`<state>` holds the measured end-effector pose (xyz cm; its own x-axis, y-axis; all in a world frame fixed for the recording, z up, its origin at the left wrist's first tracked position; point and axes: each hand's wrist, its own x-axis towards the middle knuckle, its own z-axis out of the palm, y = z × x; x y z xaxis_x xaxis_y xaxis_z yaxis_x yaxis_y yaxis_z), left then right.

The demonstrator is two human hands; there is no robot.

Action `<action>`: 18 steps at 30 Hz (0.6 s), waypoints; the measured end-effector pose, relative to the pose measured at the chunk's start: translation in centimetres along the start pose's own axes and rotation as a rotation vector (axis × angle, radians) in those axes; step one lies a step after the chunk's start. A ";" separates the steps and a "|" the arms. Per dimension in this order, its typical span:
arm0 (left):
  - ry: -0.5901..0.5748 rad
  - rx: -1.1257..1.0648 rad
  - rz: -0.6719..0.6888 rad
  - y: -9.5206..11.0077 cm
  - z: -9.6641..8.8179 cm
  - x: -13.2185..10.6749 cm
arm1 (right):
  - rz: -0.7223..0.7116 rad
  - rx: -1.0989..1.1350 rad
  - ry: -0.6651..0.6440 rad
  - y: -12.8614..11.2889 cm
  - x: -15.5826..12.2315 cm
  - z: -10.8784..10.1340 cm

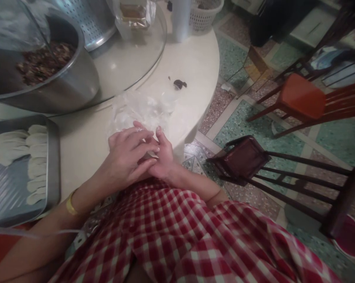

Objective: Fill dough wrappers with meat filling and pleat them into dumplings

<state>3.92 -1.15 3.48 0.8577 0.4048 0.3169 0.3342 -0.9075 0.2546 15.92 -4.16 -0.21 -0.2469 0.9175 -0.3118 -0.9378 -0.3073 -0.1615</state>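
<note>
My left hand (129, 151) lies over my right hand (162, 157) near the table edge, its fingers bent across the right palm. The right palm faces up and its thumb points away from me. Between the palms shows a sliver of a pale piece of dough (153, 155), mostly hidden by my fingers. Just beyond my hands lies a crumpled clear plastic sheet (139, 106). At far left a metal tray (56, 165) holds rows of pale folded dumplings (12, 145). A large metal pot (80, 84) with brown chopped filling (44, 63) stands behind the tray.
A glass turntable (130, 59) carries a perforated metal container (89, 23) and a wrapped packet (134, 15). A small dark object (180, 84) lies on the table (199, 70). To the right stand a dark chair (242, 157) and an orange-seated chair (304, 96) on the tiled floor.
</note>
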 end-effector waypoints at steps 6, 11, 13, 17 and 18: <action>0.018 -0.006 0.010 0.1 0.7 0.3 | -0.052 -0.006 -0.021 0.5 0.1 -0.1; 0.037 -0.070 0.020 -0.5 0.6 0.1 | -0.029 -0.001 -0.029 0.2 -0.1 -0.1; 0.015 -0.070 0.006 -0.8 0.2 0.0 | -0.008 0.014 -0.039 0.0 -0.1 -0.3; 0.048 -0.032 0.001 -1.1 0.0 -0.2 | -0.020 0.021 -0.075 0.2 0.1 -0.7; 0.050 -0.026 -0.009 -1.0 0.1 -0.2 | -0.023 0.019 -0.082 0.3 0.2 -0.8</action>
<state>3.46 -0.31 3.06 0.8340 0.4185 0.3597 0.3309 -0.9009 0.2808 15.82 -4.29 -1.05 -0.2432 0.9422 -0.2306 -0.9478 -0.2814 -0.1502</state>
